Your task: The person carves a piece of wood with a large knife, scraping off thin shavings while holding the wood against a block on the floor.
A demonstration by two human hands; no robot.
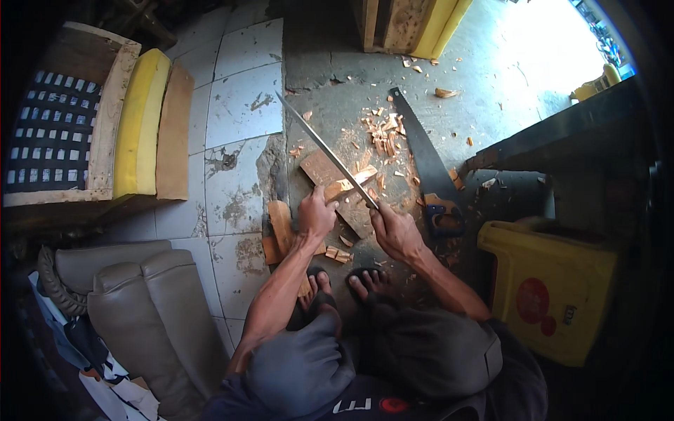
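Observation:
My left hand [317,212] is closed around one end of a short piece of light wood [340,189]. Closed on the handle end of a machete [321,144] is my right hand [397,231]. The long, narrow blade slants up and left from that hand, crossing over the wood piece; I cannot tell whether it touches the wood. A brown wooden board [317,168] lies flat on the floor under both. Wood chips [385,133] are heaped just beyond the board. The machete's handle is mostly hidden by my right fingers.
A handsaw [419,140] lies on the floor to the right. Wood offcuts [281,223] lie near my feet. At left stand a frame with black webbing [53,126], yellow foam [142,126] and brown cushions [151,309]. A yellow bin [505,259] stands at right, by a dark bench [554,130].

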